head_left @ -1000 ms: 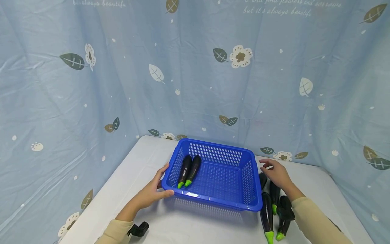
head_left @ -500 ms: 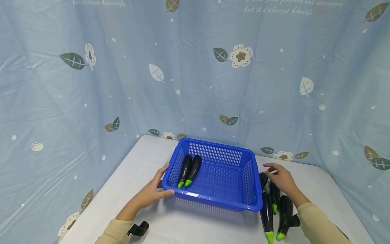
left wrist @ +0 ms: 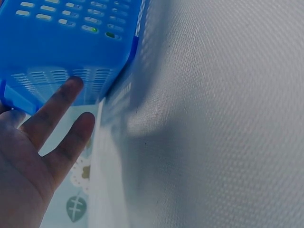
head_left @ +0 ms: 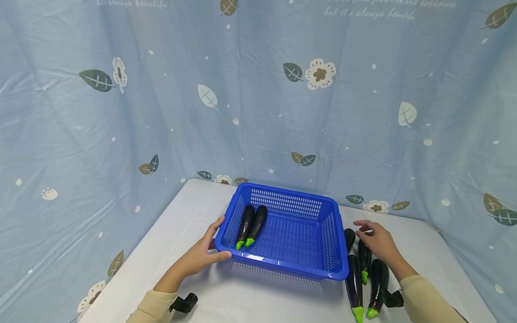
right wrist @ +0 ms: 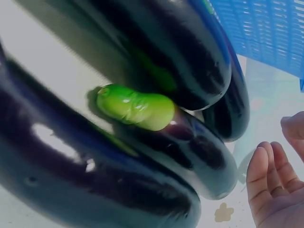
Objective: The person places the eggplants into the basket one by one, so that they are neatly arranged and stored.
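Observation:
A blue plastic basket (head_left: 282, 264) with slotted walls holds two dark eggplants (head_left: 256, 224) with green stem ends, side by side at its left. My left hand (head_left: 199, 255) grips the basket's near left corner, thumb at the front rim and fingers along the left side. In the left wrist view, two fingers (left wrist: 71, 137) of it stretch out below the rim. My right hand (head_left: 377, 240) hovers over the far ends of several eggplants (head_left: 354, 282) to the right of the basket, fingers loosely bent, nothing between them. The right wrist view shows these eggplants (right wrist: 95, 156) close up, beside that hand.
A white-covered table (head_left: 258, 305) carries everything. Behind and to the sides hangs a blue curtain (head_left: 258, 112) printed with leaves and flowers. Small black devices sit at the left wrist (head_left: 183, 303) and right wrist (head_left: 393, 298).
My right hand has drifted rightward and slightly nearer, away from the basket's right wall and over the loose eggplants. The left hand, the basket and the eggplants stay where they were.

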`<state>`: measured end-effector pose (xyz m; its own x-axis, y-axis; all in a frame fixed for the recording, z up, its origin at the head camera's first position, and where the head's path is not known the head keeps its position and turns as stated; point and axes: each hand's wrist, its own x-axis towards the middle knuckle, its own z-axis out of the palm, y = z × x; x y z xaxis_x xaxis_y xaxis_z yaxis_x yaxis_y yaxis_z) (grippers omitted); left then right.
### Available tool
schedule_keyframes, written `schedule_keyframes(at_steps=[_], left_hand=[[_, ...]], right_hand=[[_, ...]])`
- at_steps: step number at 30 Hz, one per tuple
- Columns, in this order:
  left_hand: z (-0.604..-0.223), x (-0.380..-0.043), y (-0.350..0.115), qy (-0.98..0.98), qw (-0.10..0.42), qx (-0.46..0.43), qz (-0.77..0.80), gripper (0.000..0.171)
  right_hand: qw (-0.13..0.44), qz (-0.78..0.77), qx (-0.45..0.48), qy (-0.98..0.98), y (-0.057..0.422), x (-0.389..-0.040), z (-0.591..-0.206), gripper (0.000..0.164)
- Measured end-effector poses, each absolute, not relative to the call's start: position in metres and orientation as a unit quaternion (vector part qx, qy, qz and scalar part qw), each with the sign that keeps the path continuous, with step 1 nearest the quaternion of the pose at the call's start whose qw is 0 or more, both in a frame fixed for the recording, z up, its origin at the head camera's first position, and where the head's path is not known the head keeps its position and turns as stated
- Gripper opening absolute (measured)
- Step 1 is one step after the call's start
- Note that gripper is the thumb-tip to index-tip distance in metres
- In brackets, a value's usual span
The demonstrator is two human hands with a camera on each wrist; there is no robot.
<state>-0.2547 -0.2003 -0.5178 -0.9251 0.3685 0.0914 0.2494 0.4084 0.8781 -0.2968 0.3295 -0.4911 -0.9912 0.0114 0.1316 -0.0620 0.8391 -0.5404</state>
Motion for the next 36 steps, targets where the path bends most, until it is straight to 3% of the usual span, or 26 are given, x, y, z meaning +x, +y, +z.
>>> schedule_keyframes(at_steps=[22, 36], left_hand=[[-0.518, -0.254, -0.201, 0.838, 0.057, 0.18, 0.512, 0.102], [-0.519, -0.254, -0.201, 0.837, 0.061, 0.174, 0.515, 0.102]], right_hand=[[0.068, 0.27, -0.007, -0.961, 0.357, -0.273, -0.502, 0.035], [0.011, 0.271, -0.037, -0.962, 0.377, -0.264, -0.507, 0.045]])
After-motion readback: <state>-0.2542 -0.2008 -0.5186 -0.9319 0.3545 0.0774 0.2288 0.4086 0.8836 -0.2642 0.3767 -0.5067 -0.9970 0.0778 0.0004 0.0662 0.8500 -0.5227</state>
